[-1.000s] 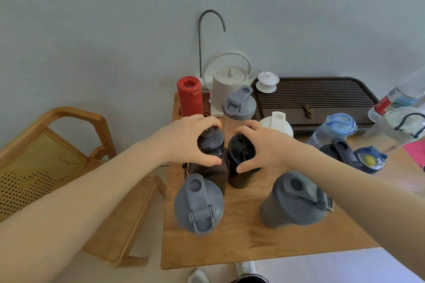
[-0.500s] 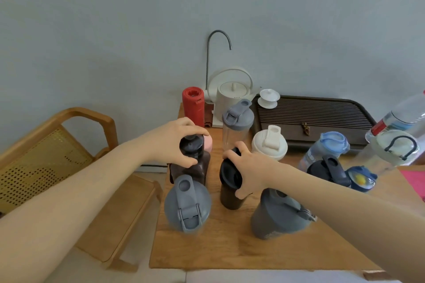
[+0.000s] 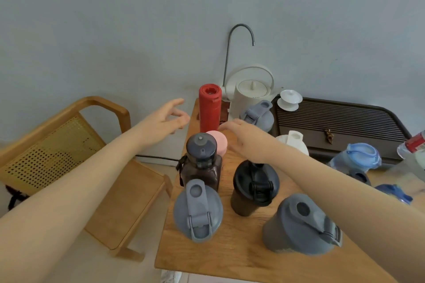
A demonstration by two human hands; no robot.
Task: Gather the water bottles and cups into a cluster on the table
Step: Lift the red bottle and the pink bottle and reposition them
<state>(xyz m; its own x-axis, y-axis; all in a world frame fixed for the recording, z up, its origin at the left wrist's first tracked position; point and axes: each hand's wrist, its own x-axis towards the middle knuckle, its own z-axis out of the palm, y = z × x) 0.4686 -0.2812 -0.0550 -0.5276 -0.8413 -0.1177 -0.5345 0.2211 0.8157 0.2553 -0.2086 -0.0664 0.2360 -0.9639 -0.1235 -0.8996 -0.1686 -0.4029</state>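
Nearest, at 6 o'clock on the wooden surface (image 3: 230,257), two grey flip-lid shaker bottles (image 3: 198,210) (image 3: 301,225) are stood upright. Just beyond, a brown bottle (image 3: 201,163) and a black-lidded shaker (image 3: 254,187) are set side by side, apparently grouped as the cluster's core. Farther on, toward 12 o'clock, both hands are held empty: the left hand (image 3: 164,119) with fingers spread wide beside the red flask (image 3: 209,108), the right hand (image 3: 243,135) flat and open near a pink cup (image 3: 218,142), probably reaching for them.

Three grey shakers (image 3: 198,210), one red flask (image 3: 209,108), one kettle (image 3: 251,94), two hands (image 3: 166,117)
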